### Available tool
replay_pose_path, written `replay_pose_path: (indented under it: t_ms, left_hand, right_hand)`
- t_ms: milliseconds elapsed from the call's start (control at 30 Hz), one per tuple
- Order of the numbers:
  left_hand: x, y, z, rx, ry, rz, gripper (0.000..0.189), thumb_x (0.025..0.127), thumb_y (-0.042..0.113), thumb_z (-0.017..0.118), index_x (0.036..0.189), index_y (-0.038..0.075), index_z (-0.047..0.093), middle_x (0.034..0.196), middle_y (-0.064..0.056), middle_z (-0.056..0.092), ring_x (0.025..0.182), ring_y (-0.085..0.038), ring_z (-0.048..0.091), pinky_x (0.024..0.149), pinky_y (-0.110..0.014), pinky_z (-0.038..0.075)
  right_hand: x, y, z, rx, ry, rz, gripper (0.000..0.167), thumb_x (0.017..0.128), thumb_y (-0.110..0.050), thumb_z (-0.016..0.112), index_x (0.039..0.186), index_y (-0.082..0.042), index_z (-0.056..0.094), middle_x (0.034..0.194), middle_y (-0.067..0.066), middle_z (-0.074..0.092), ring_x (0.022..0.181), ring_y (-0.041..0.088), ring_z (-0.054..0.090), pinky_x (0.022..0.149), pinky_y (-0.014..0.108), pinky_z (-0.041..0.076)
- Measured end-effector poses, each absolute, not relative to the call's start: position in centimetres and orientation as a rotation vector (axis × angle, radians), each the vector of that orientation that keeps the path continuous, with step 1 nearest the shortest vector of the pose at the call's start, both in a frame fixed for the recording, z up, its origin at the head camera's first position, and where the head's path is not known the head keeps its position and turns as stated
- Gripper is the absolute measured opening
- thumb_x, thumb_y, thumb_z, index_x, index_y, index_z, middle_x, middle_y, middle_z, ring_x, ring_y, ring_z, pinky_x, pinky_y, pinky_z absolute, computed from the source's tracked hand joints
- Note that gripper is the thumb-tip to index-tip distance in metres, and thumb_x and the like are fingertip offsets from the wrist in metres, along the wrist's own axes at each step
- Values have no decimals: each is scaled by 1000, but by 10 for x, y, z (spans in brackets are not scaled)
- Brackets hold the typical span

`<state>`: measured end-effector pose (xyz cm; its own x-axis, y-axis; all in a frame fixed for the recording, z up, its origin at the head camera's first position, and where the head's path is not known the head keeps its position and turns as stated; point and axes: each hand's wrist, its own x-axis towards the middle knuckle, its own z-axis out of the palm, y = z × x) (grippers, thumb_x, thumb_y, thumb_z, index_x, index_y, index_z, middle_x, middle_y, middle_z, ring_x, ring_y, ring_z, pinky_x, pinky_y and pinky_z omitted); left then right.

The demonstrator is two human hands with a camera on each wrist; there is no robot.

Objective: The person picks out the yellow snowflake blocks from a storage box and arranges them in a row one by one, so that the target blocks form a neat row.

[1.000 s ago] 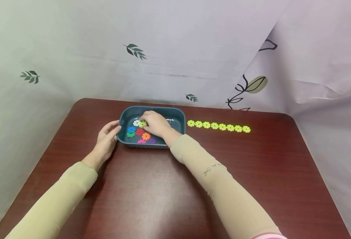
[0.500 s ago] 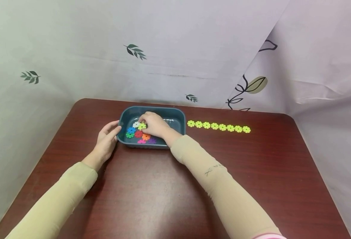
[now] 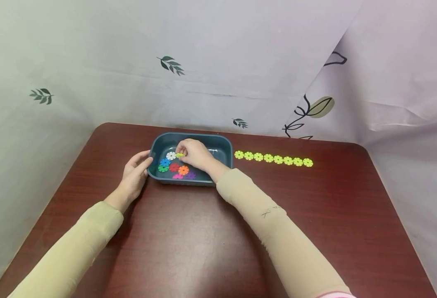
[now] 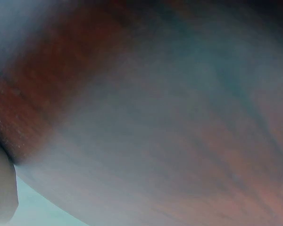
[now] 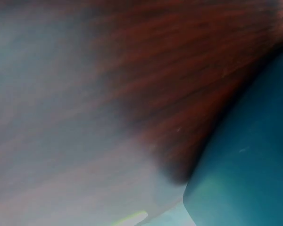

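A dark blue-green plastic basin point(image 3: 218, 179) stands near the table's back edge. My left hand point(image 3: 132, 176) grips its left end, thumb at the rim and fingers against the outer wall. Inside it, my right hand point(image 3: 196, 155) pinches a yellow snowflake disc point(image 3: 180, 155), tilted nearly edge-on. Around the fingertips lie a white disc point(image 3: 171, 155), a blue disc point(image 3: 165, 162), a green disc point(image 3: 163, 169), a red disc point(image 3: 174, 167), an orange disc point(image 3: 183, 170), a pink disc point(image 3: 177, 176) and a purple disc point(image 3: 190, 176). Both wrist views are mostly blurred.
To the right of the basin, several yellow snowflake discs point(image 3: 268, 158) lie flat in one straight row. The reddish-brown table point(image 3: 188, 236) has rounded back corners. Pale leaf-printed cloth point(image 3: 203, 74) hangs behind and at both sides.
The yellow disc, flat under my right fingers before, is now pinched and tipped up. My left hand keeps its place on the basin. The head view has shifted slightly.
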<state>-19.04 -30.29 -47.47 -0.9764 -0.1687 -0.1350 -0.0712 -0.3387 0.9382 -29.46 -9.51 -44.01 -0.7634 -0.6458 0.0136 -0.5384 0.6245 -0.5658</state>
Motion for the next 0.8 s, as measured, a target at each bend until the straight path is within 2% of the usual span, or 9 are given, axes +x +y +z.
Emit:
replay_pose_path:
  t_ms: [400, 800]
  left_hand:
    - [-191, -302, -475, 319, -1771, -2510, 19, 107, 10, 63, 126, 12, 64, 114, 10, 70, 107, -5, 65, 94, -14, 55]
    - [-192, -303, -478, 329, -1786, -2486, 16, 107, 10, 62, 120, 18, 67, 113, 10, 70, 108, -6, 65, 93, -13, 55]
  right_hand:
    - [-296, -85, -430, -924, 2639, -1006, 18, 97, -16, 80, 115, -11, 80, 109, 4, 79, 101, 16, 73, 93, 29, 58]
    - [-292, -61, -413, -861, 2673, -1067, 19, 98, -23, 80, 116, -14, 83, 109, 3, 81, 99, 15, 71, 85, 25, 58]
